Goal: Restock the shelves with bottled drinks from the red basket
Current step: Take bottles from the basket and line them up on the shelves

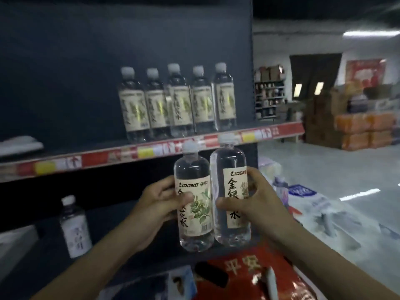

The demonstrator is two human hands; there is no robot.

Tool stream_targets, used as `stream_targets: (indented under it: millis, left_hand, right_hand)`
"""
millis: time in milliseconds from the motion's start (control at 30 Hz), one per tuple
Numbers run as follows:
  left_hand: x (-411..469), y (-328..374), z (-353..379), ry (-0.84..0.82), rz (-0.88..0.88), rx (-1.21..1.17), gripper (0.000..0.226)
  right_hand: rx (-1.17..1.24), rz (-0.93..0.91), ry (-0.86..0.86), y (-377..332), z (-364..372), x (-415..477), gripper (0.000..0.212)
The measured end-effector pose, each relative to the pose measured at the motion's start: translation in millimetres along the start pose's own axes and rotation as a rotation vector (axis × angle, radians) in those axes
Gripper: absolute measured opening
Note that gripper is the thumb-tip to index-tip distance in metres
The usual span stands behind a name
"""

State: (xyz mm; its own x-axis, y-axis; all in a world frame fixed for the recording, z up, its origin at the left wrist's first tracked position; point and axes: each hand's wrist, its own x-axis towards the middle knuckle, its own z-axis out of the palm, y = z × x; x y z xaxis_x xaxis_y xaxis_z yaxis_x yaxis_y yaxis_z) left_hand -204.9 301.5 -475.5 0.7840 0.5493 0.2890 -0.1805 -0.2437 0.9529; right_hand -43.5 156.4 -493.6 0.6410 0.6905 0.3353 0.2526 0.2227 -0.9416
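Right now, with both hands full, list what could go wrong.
The left hand grips the left bottle, the right hand the right bottle; they seem to touch, so a bump could loosen a grip. The five bottles on the upper shelf crowd its front edge; adding more might topple them.

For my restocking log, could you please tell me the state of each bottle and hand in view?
Left hand: grips left-hand bottle.
Right hand: grips right-hand bottle.
Left-hand bottle: upright, capped, held in the air.
Right-hand bottle: upright, capped, held in the air.
Five shelf bottles: standing in a row, capped.
Lone bottle: standing on lower shelf, capped.
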Motion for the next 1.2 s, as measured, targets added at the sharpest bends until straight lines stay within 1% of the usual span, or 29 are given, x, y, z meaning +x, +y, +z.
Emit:
stream_targets:
  millis: [100,167,233,300,367,433,500,567,700,800,867,933,1000,1033,1067,1133,1200]
  left_hand:
    - [15,35,-10,0.095,0.115,0.106,0.053]
    - [27,55,-16,0.14,0.168,0.129,0.051]
    - [42,74,-19,0.174,0.216,0.141,0.046]
    - [68,95,-23,0.23,0.27,0.138,0.034]
    - [93,111,-28,0.294,0.319,0.146,0.023]
    - [118,121,-33,0.385,0.351,0.168,0.022]
    - [139,124,-40,0.453,0.372,0.207,0.03]
    - [154,122,-47,0.484,0.38,0.244,0.032]
    - [171,107,-56,0.497,0.374,0.276,0.028]
    - [181,91,-63,0.552,0.395,0.321,0.028]
    - [183,82,-63,0.601,0.424,0.399,0.036]
    - [181,76,-61,0.628,0.475,0.481,0.037]
    - [181,69,-58,0.622,0.498,0.549,0.056]
    - [180,66,-56,0.627,0.479,0.62,0.065]
    - [178,64,-54,0.639,0.456,0.703,0.072]
    - [172,55,-54,0.667,0.397,0.846,0.088]
    - [167,47,-55,0.657,0.364,0.907,0.1]
  right_hand:
    - [-0.002,-0.102,0.025,-35,17,35,0.067]
    - [-0.006,-0.144,0.039,-50,23,56,0.069]
    - [-0.001,-0.172,0.045,-61,29,72,0.074]
    - [-0.076,-0.243,0.101,-70,34,98,0.08]
    - [-0.158,-0.321,0.158,-79,40,121,0.076]
    - [-0.211,-0.379,0.226,-86,45,148,0.072]
    - [-0.241,-0.403,0.295,-88,49,173,0.078]
    - [-0.239,-0.414,0.321,-88,52,191,0.082]
    - [-0.234,-0.427,0.315,-80,56,217,0.08]
    - [-0.278,-0.402,0.301,-72,60,229,0.081]
    - [-0.327,-0.4,0.298,-67,61,235,0.077]
    - [-0.368,-0.407,0.281,-65,61,238,0.075]
    - [-0.415,-0.406,0.271,-63,60,238,0.074]
    - [-0.455,-0.406,0.274,-64,60,236,0.074]
    - [-0.515,-0.404,0.269,-65,59,234,0.077]
    - [-0.674,-0.366,0.225,-68,54,228,0.091]
    - [-0.74,-0.279,0.141,-71,48,221,0.105]
